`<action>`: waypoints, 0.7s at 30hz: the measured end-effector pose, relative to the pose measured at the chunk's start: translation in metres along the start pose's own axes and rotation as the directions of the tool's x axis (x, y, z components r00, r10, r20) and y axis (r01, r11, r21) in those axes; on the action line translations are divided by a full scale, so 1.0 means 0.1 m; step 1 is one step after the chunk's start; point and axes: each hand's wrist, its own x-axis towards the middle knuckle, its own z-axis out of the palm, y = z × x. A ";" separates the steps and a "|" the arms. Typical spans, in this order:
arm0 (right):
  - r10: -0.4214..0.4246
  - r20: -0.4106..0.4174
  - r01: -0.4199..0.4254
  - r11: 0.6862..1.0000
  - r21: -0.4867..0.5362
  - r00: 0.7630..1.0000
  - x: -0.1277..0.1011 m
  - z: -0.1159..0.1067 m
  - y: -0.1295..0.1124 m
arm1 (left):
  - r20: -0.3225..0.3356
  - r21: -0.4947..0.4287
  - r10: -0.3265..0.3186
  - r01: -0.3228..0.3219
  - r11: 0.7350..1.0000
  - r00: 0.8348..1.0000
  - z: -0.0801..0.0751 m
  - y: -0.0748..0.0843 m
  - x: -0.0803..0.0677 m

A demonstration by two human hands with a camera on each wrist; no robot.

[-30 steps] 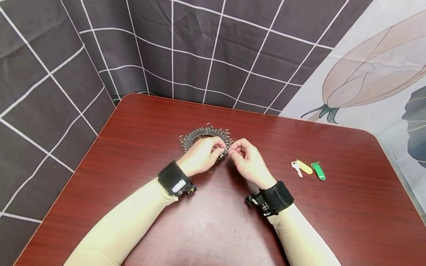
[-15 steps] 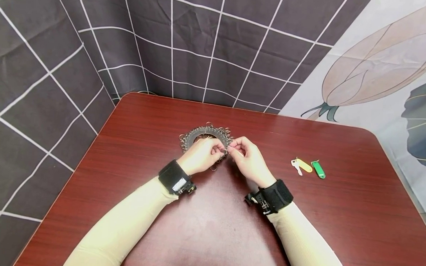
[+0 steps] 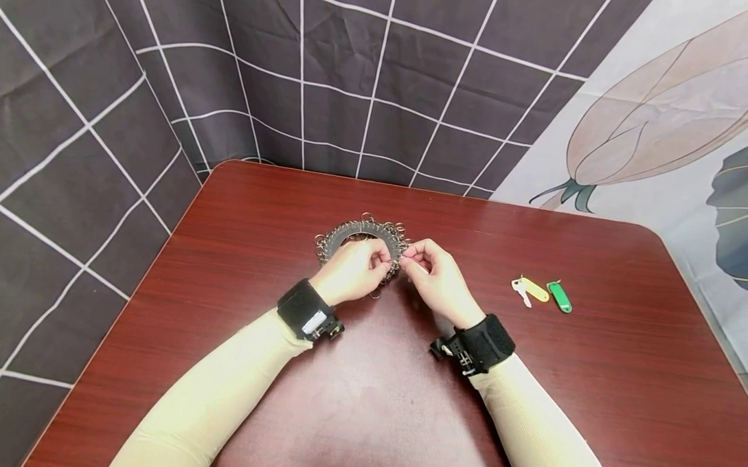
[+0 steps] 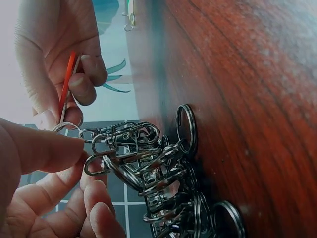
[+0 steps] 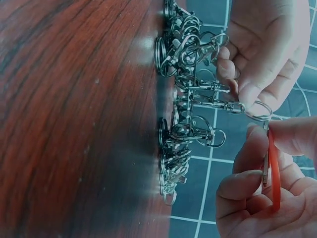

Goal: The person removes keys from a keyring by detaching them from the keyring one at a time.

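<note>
A round grey holder (image 3: pixel 374 228), its rim hung with several swivel clasps and split rings, lies on the table. At its near right side my left hand (image 3: pixel 354 273) pinches a split ring (image 5: pixel 270 110) linked to a swivel clasp (image 5: pixel 230 106). My right hand (image 3: pixel 439 282), close beside it, grips a red key tag (image 5: pixel 275 171) together with a metal key (image 5: pixel 265 171). In the right wrist view the upper end of the tag and key meets the split ring; whether they are threaded on it is too small to tell. Part of the holder is hidden behind my left hand.
A yellow key tag (image 3: pixel 535 290) with a silver key (image 3: pixel 521 292) lies to the right on the reddish-brown table (image 3: pixel 276 202). Next to it is a green key tag (image 3: pixel 559 298). A dark gridded cloth (image 3: pixel 341 115) hangs behind the table.
My right hand has shifted slightly up and left, closer to my left hand. A loose ring at the holder's near edge has moved a little. Both hands keep their pinch.
</note>
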 end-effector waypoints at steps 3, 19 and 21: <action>0.006 0.000 -0.006 1.000 -0.013 1.000 0.00 0.00 0.01 | -0.014 -0.014 -0.007 0.007 1.000 1.000 -0.01 0.01 -0.01; 0.016 0.068 -0.012 0.998 -0.062 0.998 0.00 0.01 0.04 | -0.088 -0.023 0.020 -0.022 1.000 0.996 -0.01 0.04 0.01; 0.012 0.078 -0.007 0.998 -0.070 0.997 0.00 0.02 0.04 | -0.090 -0.017 0.018 -0.019 1.000 0.996 -0.01 0.04 0.02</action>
